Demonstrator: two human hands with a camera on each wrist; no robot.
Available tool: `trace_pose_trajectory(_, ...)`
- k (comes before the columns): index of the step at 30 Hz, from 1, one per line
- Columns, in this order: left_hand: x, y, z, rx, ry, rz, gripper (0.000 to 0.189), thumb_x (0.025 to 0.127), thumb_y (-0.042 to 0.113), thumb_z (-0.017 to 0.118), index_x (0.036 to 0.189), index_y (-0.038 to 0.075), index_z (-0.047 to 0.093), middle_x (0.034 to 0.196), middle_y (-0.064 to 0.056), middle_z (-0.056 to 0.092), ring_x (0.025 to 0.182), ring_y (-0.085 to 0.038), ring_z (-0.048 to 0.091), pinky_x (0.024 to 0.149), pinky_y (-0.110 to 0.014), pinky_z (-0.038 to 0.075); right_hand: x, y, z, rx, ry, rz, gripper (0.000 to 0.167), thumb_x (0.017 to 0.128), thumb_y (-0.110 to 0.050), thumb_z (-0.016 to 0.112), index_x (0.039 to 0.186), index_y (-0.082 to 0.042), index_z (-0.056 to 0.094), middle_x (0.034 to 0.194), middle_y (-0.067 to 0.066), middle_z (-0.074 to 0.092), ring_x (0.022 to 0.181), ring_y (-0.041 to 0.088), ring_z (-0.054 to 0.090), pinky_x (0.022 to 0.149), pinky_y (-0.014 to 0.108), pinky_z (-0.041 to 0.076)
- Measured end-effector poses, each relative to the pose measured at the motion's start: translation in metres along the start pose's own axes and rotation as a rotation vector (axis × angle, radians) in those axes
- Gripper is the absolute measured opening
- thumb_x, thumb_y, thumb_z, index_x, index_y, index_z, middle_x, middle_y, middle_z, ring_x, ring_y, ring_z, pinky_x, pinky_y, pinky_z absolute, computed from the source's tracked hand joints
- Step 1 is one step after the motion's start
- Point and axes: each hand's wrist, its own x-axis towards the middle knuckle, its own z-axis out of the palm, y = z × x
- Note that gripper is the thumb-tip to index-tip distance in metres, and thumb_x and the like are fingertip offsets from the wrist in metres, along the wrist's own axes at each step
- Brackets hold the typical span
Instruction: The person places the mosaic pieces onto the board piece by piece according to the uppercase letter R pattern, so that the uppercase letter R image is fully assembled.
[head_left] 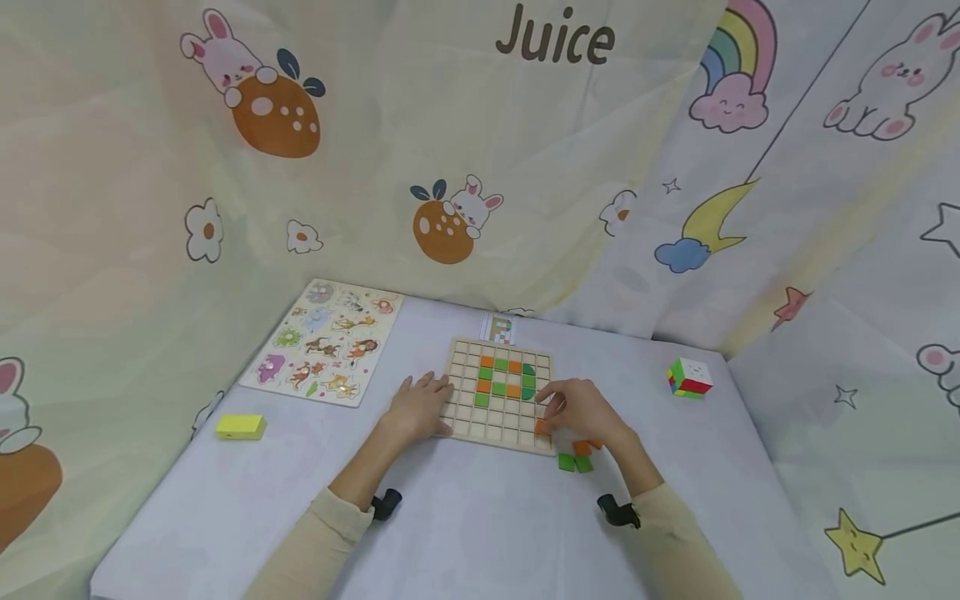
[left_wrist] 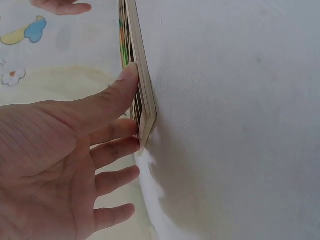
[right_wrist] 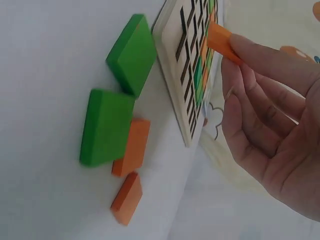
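Observation:
A wooden grid board [head_left: 495, 423] lies on the white table, with green and orange tiles [head_left: 501, 364] set in some of its squares. My left hand [head_left: 415, 408] rests at the board's left side, fingers extended. In the left wrist view its thumb [left_wrist: 112, 97] lies against the board's edge. With thumb and fingertips my right hand [head_left: 585, 410] pinches an orange square tile [right_wrist: 222, 42] over the board's right part. Just off the board's near right corner lie loose green tiles [right_wrist: 107, 127] and orange tiles [right_wrist: 131, 150].
Behind the board is a small pattern card [head_left: 498, 328]. An animal puzzle board [head_left: 330, 342] lies at the back left, with a yellow block [head_left: 241, 427] in front of it. A puzzle cube [head_left: 689, 377] sits at the right. Printed curtains [head_left: 360, 208] hang behind the table.

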Motion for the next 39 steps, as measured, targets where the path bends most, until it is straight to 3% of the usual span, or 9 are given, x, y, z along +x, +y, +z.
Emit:
trace_pose_trajectory(8, 0.002, 0.001, 0.001, 0.006, -0.004, -0.009, 0.087, 0.083, 0.043, 0.085, 0.153, 0.004, 0.051, 0.165, -0.014, 0.04, 0.155, -0.039, 0.03, 0.125, -0.063, 0.023, 0.015, -0.01, 0.014, 0.049, 0.007, -0.026, 0.038, 0.081, -0.001, 0.088, 0.116, -0.005, 0.076, 0.081, -0.005, 0.073, 0.074, 0.011, 0.069, 0.071, 0.032, 0.06)
trace_pose_trajectory(18, 0.001, 0.002, -0.001, 0.006, -0.001, -0.008, 0.086, 0.082, 0.041, 0.086, 0.152, 0.003, 0.052, 0.163, -0.015, 0.042, 0.154, -0.04, 0.032, 0.124, -0.064, 0.025, 0.046, -0.02, 0.036, 0.127, 0.05, -0.107, 0.03, 0.083, -0.003, 0.087, 0.111, -0.002, 0.077, 0.085, 0.0, 0.077, 0.076, 0.011, 0.072, 0.07, 0.03, 0.061)
trace_pose_trajectory(24, 0.0, 0.002, -0.002, -0.006, -0.006, -0.006, 0.085, 0.083, 0.04, 0.086, 0.152, 0.003, 0.052, 0.163, -0.015, 0.042, 0.153, -0.04, 0.032, 0.124, -0.064, 0.025, 0.061, -0.027, 0.049, 0.143, 0.054, -0.096, 0.028, 0.084, -0.007, 0.088, 0.11, -0.005, 0.077, 0.084, 0.0, 0.078, 0.073, 0.01, 0.072, 0.07, 0.03, 0.061)
trace_pose_trajectory(31, 0.001, 0.002, 0.001, 0.005, -0.027, -0.007, 0.086, 0.085, 0.042, 0.084, 0.154, 0.005, 0.049, 0.165, -0.013, 0.039, 0.155, -0.038, 0.03, 0.125, -0.063, 0.023, 0.068, -0.032, 0.061, 0.16, 0.021, -0.04, 0.026, 0.084, -0.009, 0.088, 0.108, -0.007, 0.077, 0.084, -0.003, 0.077, 0.074, 0.01, 0.072, 0.075, 0.032, 0.061)
trace_pose_trajectory(39, 0.003, 0.001, 0.0, -0.006, -0.023, -0.017, 0.085, 0.085, 0.041, 0.084, 0.154, 0.005, 0.05, 0.165, -0.013, 0.039, 0.155, -0.038, 0.029, 0.125, -0.063, 0.022, 0.067, -0.034, 0.07, 0.093, 0.036, -0.093, 0.025, 0.084, -0.007, 0.087, 0.107, -0.009, 0.077, 0.086, -0.006, 0.076, 0.076, 0.005, 0.071, 0.077, 0.029, 0.062)
